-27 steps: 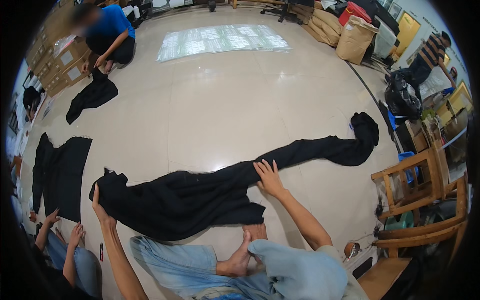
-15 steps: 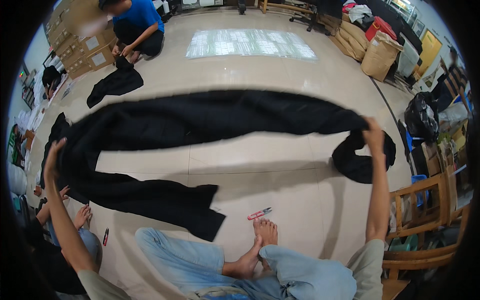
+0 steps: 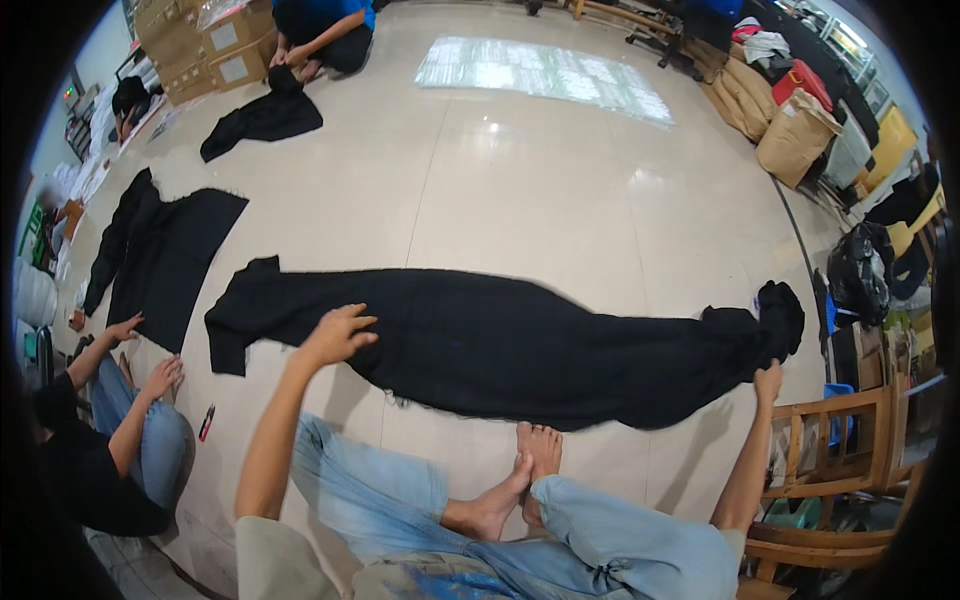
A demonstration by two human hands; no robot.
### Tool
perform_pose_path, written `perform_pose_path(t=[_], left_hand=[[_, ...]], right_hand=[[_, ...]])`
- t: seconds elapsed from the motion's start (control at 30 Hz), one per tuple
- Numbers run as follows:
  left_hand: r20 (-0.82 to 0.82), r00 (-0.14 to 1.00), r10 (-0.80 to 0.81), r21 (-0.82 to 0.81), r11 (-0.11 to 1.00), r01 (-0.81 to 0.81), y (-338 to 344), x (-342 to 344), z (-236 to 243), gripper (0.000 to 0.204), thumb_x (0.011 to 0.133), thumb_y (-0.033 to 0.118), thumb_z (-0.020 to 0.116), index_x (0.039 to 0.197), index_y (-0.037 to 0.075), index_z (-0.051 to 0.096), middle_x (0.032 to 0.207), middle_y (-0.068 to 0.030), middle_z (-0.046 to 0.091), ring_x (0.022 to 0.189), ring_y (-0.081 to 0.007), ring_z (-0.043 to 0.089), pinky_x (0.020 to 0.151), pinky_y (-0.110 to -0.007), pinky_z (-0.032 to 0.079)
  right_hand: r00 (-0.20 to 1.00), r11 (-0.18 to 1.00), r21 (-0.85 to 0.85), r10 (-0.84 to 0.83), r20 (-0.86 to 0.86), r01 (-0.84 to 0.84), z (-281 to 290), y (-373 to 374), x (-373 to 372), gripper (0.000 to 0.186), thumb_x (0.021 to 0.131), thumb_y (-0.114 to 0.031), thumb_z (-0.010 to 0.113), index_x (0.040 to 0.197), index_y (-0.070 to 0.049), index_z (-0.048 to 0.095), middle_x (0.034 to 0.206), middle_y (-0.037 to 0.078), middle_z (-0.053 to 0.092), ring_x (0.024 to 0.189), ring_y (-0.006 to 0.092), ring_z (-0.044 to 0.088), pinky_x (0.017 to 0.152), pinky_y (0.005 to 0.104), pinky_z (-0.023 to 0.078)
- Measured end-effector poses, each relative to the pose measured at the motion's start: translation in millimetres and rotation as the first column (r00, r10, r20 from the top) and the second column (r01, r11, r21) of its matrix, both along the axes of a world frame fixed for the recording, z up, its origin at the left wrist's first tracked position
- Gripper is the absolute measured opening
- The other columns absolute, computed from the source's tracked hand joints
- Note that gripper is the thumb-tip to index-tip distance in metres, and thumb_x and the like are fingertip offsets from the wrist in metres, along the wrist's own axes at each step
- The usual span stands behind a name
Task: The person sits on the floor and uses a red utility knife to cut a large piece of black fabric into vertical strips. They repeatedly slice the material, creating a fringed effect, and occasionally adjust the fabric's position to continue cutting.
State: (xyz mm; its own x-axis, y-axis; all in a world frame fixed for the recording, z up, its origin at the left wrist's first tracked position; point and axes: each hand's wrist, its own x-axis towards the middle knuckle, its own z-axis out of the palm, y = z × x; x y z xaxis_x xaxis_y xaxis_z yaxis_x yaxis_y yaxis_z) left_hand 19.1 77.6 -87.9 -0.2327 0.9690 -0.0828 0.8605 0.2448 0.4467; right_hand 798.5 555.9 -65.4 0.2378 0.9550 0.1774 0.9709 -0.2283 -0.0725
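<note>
A long piece of black fabric point(image 3: 490, 340) lies spread across the floor in front of my crossed legs. Over its left part is my left hand point(image 3: 340, 335), fingers apart, just above or touching the cloth. My right hand point(image 3: 768, 382) pinches the near edge at the right end, where the fabric is bunched into a small heap. Loose threads hang from the near edge, which reaches almost to my bare feet point(image 3: 535, 465).
Left of me, a seated person's hands point(image 3: 160, 375) touch another black cloth point(image 3: 170, 260), with red-handled snips point(image 3: 207, 422) nearby. Further off, someone handles black cloth point(image 3: 265, 120) beside cartons point(image 3: 235, 50). Clear plastic packets point(image 3: 540, 80) lie ahead; a wooden chair point(image 3: 830, 440) stands right.
The fabric has come down from the air and now lies along the floor. My left hand moved right and let go; my right hand moved lower. The snips by my foot are no longer visible.
</note>
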Motion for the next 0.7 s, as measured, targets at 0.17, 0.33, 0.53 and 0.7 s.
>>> perform_pose_path(t=[0.17,0.33,0.53,0.7], left_hand=[[-0.111,0.932,0.346,-0.216,0.907,-0.363,-60.8,35.9,-98.2,0.089,0.094,0.052,0.062,0.159,0.005,0.023,0.165,-0.0231,0.016,0.153,-0.0419,0.014,0.121,-0.062,0.011],[-0.048,0.602,0.797,-0.047,0.6,-0.799,-79.5,71.5,-124.4,0.1,0.097,0.066,0.047,0.159,-0.002,0.009,0.167,-0.0239,0.009,0.155,-0.0409,0.005,0.119,-0.065,0.005],[0.232,0.177,0.956,-0.047,0.193,-0.98,-102.1,53.3,-149.2,0.062,0.099,0.045,0.056,0.143,0.002,0.05,0.159,-0.0261,0.027,0.146,-0.0432,0.024,0.12,-0.051,0.023],[0.333,0.076,0.94,0.049,0.064,-0.997,-51.2,69.9,-130.9,0.059,0.091,0.027,0.072,0.134,-0.007,0.052,0.137,-0.0253,0.05,0.131,-0.0416,0.046,0.112,-0.048,0.036]], right_hand=[[0.619,0.699,0.14,0.695,-0.367,-0.701,-56.1,-146.1,-173.2,0.036,0.086,-0.01,0.071,0.12,0.0,0.064,0.13,0.021,0.06,0.123,0.0388,0.055,0.106,0.0445,0.043],[0.281,0.323,0.013,0.84,-0.464,-0.946,-49.7,-269.4,-261.1,0.061,0.084,-0.027,0.075,0.136,-0.002,0.055,0.151,0.022,0.043,0.14,0.0388,0.041,0.117,0.0525,0.03],[0.383,0.395,-0.026,0.872,-0.306,-0.918,-119.2,-301.9,-181.9,0.048,0.08,-0.006,0.067,0.127,-0.002,0.059,0.136,0.017,0.055,0.13,0.0364,0.05,0.113,0.0527,0.032],[0.565,0.617,0.095,0.763,-0.315,-0.781,-124.7,-261.3,-170.3,0.035,0.076,0.008,0.057,0.109,0.0,0.063,0.106,0.017,0.065,0.102,0.0379,0.06,0.091,0.0484,0.045]])
